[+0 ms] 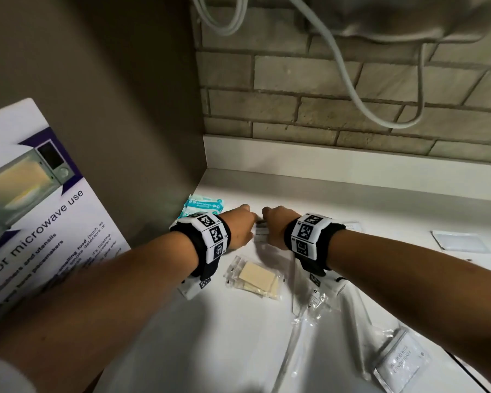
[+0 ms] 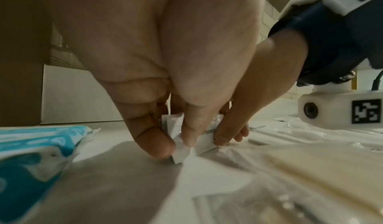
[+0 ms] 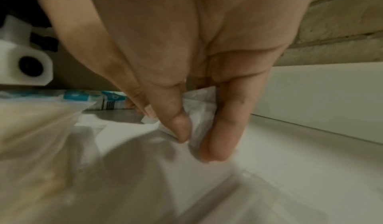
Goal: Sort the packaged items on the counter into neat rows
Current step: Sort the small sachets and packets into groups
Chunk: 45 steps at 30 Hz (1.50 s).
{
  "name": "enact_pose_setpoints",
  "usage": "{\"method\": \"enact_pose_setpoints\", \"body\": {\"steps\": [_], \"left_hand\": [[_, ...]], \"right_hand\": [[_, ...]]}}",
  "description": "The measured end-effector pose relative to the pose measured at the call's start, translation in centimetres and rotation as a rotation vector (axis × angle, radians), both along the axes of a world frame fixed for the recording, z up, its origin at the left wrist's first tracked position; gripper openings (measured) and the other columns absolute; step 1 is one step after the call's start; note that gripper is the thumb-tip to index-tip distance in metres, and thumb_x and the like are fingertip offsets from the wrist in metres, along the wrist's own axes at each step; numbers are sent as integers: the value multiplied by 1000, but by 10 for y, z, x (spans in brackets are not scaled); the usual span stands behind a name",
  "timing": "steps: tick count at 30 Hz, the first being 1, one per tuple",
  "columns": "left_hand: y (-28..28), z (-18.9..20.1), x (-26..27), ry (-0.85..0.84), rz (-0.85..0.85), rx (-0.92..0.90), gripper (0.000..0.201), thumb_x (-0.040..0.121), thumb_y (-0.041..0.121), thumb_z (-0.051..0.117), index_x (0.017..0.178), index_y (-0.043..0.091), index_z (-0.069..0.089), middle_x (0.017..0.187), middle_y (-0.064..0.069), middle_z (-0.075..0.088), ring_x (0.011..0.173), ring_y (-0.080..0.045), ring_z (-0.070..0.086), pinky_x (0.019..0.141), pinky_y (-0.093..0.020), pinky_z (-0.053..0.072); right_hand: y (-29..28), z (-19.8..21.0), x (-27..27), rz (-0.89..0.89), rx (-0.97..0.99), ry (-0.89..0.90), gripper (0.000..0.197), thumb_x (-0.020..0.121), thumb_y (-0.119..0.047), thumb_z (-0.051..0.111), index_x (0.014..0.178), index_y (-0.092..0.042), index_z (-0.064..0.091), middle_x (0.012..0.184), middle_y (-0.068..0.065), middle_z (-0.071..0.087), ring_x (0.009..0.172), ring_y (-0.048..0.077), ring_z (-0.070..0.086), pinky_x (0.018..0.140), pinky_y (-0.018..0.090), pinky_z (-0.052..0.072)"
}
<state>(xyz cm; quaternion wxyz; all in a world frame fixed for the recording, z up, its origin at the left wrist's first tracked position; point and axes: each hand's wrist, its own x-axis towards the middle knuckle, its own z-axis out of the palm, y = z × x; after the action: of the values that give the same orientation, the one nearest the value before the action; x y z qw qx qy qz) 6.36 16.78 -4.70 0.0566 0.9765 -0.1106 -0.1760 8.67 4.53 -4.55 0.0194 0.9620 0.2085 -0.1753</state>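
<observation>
Left hand [image 2: 157, 73] and right hand [image 3: 186, 60] both pinch white sachets [image 2: 186, 147] near the bench's [image 1: 352, 194] back-left corner; uneven pressure risks fanning the stack.

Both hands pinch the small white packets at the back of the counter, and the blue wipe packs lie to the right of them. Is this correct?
Not quite: the blue wipe packs lie to the left of the white packets, as the head view shows. The left hand and the right hand do both pinch them.

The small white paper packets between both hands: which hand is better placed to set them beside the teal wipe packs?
Left, probably: the left hand pinches their end nearer the teal wipe packs.
</observation>
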Motion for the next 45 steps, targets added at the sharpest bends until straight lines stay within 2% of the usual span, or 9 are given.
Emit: {"method": "enact_pose_setpoints", "body": {"steps": [5,14,18,22,27,33,36,40,45], "left_hand": [[0,-2,3,-63,41,17,29,96,18,51,123,14,61,110,-6,43,89,-29,59,78,-33,45],[-5,-3,-3,1,25,53,36,99,12,42,134,10,50,128,-14,47,90,-21,57,84,-30,47],[0,0,0,34,73,13,35,97,13,43,131,8,51,129,-14,45,106,-31,59,98,-40,47],[1,2,0,33,38,23,34,100,13,37,130,8,52,129,-16,44,101,-24,53,97,-37,45],[3,-3,3,33,50,6,36,100,14,36,134,7,48,132,-17,41,108,-30,54,97,-37,43],[12,0,12,53,96,-127,44,100,12,35,143,14,45,142,-12,42,127,-30,47,107,-29,33],[17,-3,22,60,173,-297,42,99,8,41,140,11,49,133,-14,57,115,-31,58,91,-27,44],[19,-11,38,89,272,-532,33,95,-1,46,127,6,52,112,-19,56,68,-22,56,58,-27,46],[21,-17,51,34,301,-528,19,92,3,55,111,8,56,92,-9,57,70,-26,60,71,-37,55]], "right_hand": [[-1,-1,-2,-6,43,-24,31,89,-16,56,118,-8,51,113,12,62,100,33,64,71,34,45],[-4,3,-12,71,-108,35,47,99,-19,42,143,-7,32,138,12,35,124,24,47,95,38,42],[-9,8,-5,49,-42,74,41,94,-15,46,133,-7,44,132,14,43,105,32,58,78,34,41],[-14,12,-1,30,64,48,37,88,-12,54,124,-7,52,122,12,56,109,30,58,81,32,45],[-17,11,0,-42,144,59,30,84,-12,59,113,-6,55,110,12,64,83,25,55,67,30,42],[-23,13,13,-134,208,175,28,76,-2,62,103,-4,69,100,14,74,76,25,70,76,36,60],[-24,11,24,-197,271,247,25,78,-2,64,103,-3,67,101,16,74,68,23,68,73,33,60],[-25,10,41,-262,315,279,29,74,-7,72,101,2,69,94,18,75,65,22,67,82,39,60],[-25,8,57,-305,326,307,24,68,-8,76,91,1,75,69,7,69,56,12,65,82,33,58]]}}
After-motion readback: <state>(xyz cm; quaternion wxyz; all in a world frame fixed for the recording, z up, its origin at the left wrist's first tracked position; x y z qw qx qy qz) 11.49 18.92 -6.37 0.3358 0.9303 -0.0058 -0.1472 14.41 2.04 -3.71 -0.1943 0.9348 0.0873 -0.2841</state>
